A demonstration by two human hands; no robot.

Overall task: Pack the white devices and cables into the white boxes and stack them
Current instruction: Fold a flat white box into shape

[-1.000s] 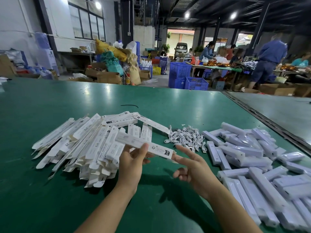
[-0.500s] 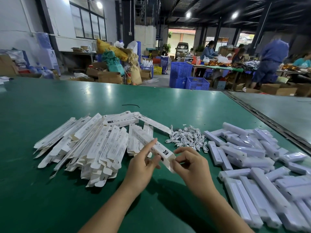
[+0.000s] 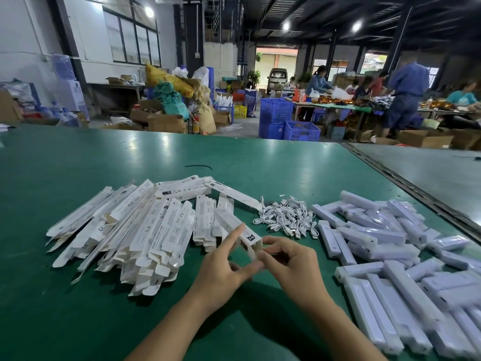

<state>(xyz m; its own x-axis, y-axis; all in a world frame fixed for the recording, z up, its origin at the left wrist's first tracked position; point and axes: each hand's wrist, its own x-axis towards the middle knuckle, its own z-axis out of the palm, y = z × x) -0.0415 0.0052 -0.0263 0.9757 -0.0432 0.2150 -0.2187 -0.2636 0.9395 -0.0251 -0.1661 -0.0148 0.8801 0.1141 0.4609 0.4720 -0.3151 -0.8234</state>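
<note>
**Head view: box [image 3: 232,223] mouth turned toward the right hand [image 3: 294,261]**

One opened-up white box is held just above the counter [image 3: 78,295]. Its long axis runs from far-left to near-right, with the open near end right at the hands. The left hand [image 3: 223,267] holds it, forefinger laid straight along its side. The right hand's curled fingers [image 3: 270,243] pinch the end flap, so neither hand is free. Devices [image 3: 385,256] lie heaped to the right, nearer the right hand. Cables [image 3: 286,217] sit just beyond the hands, and flat boxes [image 3: 135,230] lie to the left. The next move probably has the right hand reach right for a device and feed it in lengthwise.
</note>
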